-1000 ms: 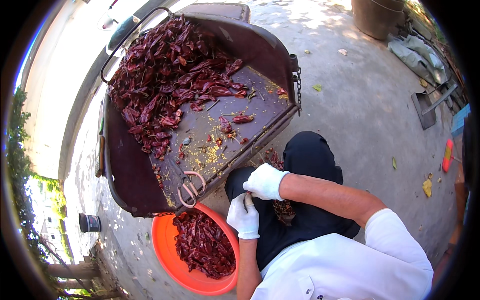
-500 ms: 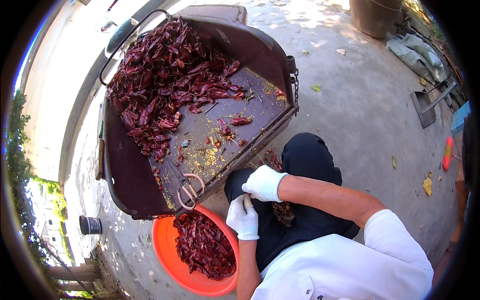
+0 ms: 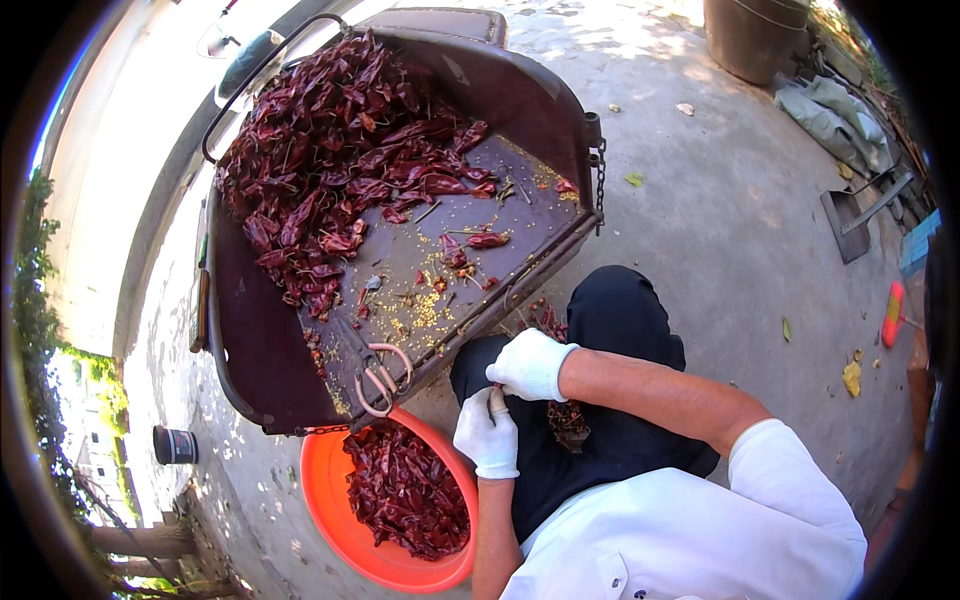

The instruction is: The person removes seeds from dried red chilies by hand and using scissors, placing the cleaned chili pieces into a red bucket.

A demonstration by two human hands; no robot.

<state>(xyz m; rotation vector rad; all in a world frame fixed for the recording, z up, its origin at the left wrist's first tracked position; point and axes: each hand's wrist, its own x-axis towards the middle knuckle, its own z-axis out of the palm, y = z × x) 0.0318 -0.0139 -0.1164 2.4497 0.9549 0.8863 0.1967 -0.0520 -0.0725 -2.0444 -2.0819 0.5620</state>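
Inspecting remotely, I find left hand (image 3: 487, 437) and right hand (image 3: 530, 365) meeting, fingers clamped on a small dark piece (image 3: 498, 387), long axis unclear. Dried chillies (image 3: 410, 490) lie leftward in an orange basin (image 3: 325, 500), nearer the left hand

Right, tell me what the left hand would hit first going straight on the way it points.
Most likely the right hand, whose fingertips lie just ahead of the left hand; one view leaves the depth between them unclear.
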